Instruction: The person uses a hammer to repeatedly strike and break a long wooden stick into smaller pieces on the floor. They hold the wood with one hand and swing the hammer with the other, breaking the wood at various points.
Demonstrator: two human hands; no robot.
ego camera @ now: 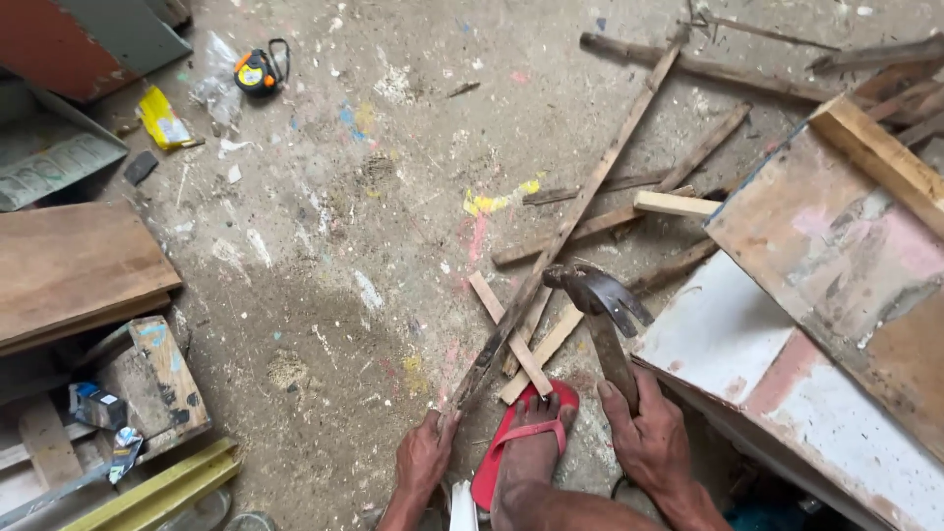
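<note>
One long slat (565,221) angles up-right, seemingly gripped by the left hand (425,457).

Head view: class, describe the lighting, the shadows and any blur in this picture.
Head view: soft, even light, no glare; a dim shadow darkens the floor left of the left hand; the hammer in the right hand looks slightly soft, while the tape measure stays fairly sharp.

A crumpled yellow packet (163,119) lies on the floor near the upper left, beside a clear, crinkled plastic bag (216,87). The yellow-and-black tape measure (257,73) just beside that bag bears a small round label on its face. At the lower left, a small dark blue box (98,405) rests on a paint-stained wooden block (157,379), with a shiny wrapper (125,452) just below it.
</note>
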